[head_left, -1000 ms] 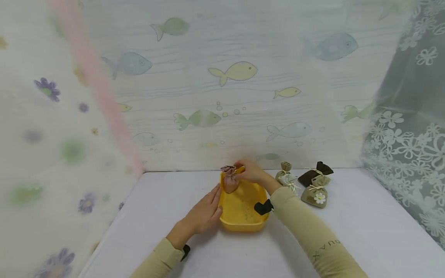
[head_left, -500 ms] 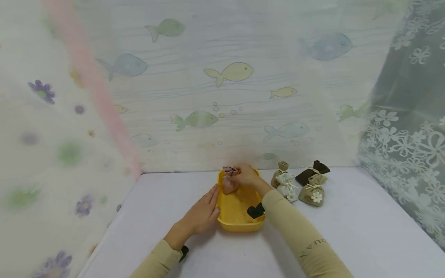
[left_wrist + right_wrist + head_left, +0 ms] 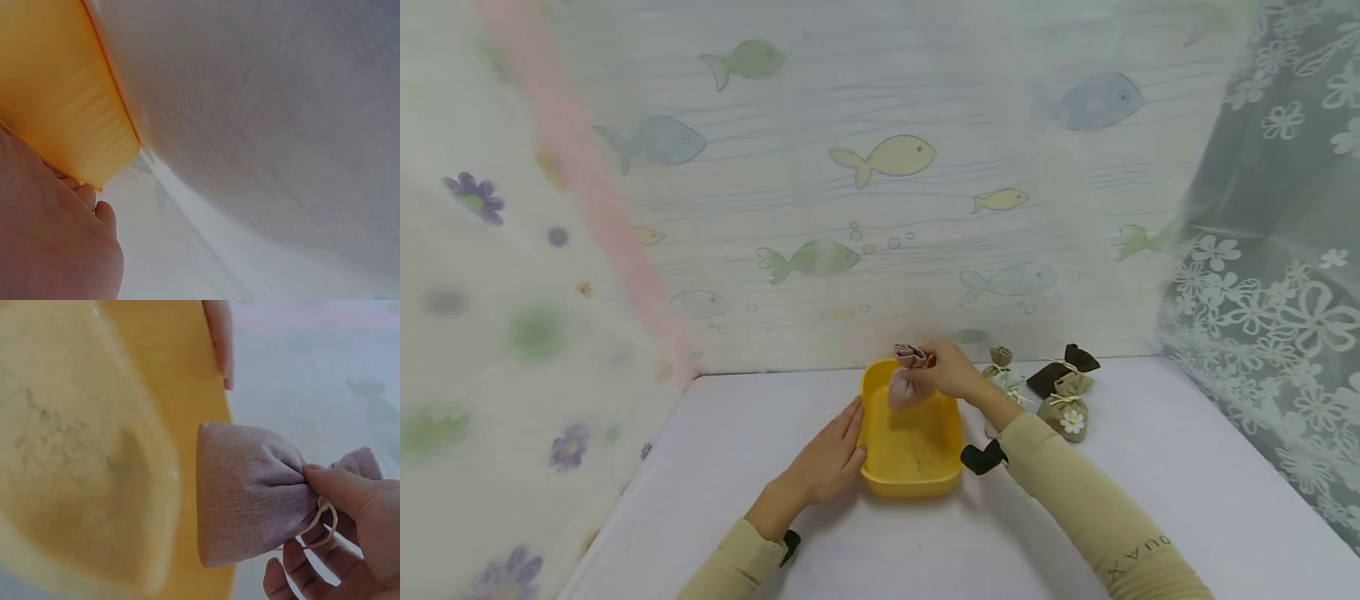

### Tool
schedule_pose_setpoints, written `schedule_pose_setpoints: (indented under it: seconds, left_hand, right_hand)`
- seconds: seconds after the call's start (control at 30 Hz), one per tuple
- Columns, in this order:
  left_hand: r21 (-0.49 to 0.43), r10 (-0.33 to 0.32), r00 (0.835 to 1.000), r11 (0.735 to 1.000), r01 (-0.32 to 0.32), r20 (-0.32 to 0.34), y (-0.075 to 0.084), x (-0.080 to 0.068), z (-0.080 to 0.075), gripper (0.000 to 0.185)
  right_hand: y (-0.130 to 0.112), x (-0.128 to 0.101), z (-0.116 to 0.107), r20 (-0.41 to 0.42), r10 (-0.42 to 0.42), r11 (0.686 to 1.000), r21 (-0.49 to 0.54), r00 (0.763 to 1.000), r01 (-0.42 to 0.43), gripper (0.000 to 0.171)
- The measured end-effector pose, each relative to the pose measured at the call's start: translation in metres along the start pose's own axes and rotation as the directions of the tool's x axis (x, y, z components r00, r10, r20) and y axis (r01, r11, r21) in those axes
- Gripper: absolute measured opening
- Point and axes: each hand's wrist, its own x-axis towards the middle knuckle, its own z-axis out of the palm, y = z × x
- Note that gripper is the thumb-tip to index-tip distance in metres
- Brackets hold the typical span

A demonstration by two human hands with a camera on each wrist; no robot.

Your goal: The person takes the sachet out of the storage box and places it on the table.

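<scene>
Hanging from a pinch at its tied neck, the pink pouch (image 3: 907,380) now sits lifted over the far end of the yellow tray (image 3: 871,433), where half a second ago it rested lower, its bottom down inside the tray. The right hand (image 3: 950,370) grips the gathered top, thumb and fingers closed round the neck where a pale cord loop (image 3: 323,517) shows in the wrist view, and the pouch body droops free and rather flat beneath the grip. From that close view the pouch (image 3: 250,490) hangs just beside the tray's rim, not touching the floor of it as far as I can tell. Fine crumbs or grains lie scattered on the tray floor (image 3: 917,454); whether they come from the pouch I cannot say. The left hand (image 3: 829,461) lies with straight fingers pressed against the tray's left wall, flat on the surface (image 3: 737,450), much as it lay a second ago, and the wrist view shows its fingertips (image 3: 94,200) touching the yellow side. I judge the raising of the pouch to mean it is being lifted out, or shaken over the tray, while the other hand steadies the tray. Off to the right, well apart from the tray, a cluster of other small pouches waits: a tan one with a white flower (image 3: 1064,412), a dark brown one (image 3: 1063,371), a pale one (image 3: 1011,383).
</scene>
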Motion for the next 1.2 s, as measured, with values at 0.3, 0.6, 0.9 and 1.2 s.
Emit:
schedule_pose_setpoints:
  seconds: [0.3,0.6,0.9,1.2]
  left_hand:
    - [0.003,-0.001,1.0,1.0,0.001,-0.002,0.001,0.0,0.0,0.064]
    - [0.001,-0.024,1.0,1.0,0.024,-0.012,-0.004,-0.002,-0.001,0.065]
    - [-0.012,-0.02,1.0,1.0,0.02,-0.009,-0.003,-0.001,-0.001,0.064]
    - [-0.001,0.008,1.0,1.0,-0.008,-0.023,-0.004,-0.001,0.0,0.066]
  right_hand:
    - [-0.008,-0.03,-0.033,-0.026,-0.02,0.999,0.027,0.999,0.021,0.021]
    - [-0.012,-0.063,-0.06,-0.04,-0.007,0.998,0.065,0.999,0.01,0.025]
    - [0.003,-0.096,-0.074,-0.089,-0.006,0.999,-0.043,0.996,0.002,0.017]
    - [0.035,-0.139,-0.093,-0.124,0.082,0.991,-0.095,0.989,-0.094,0.019]
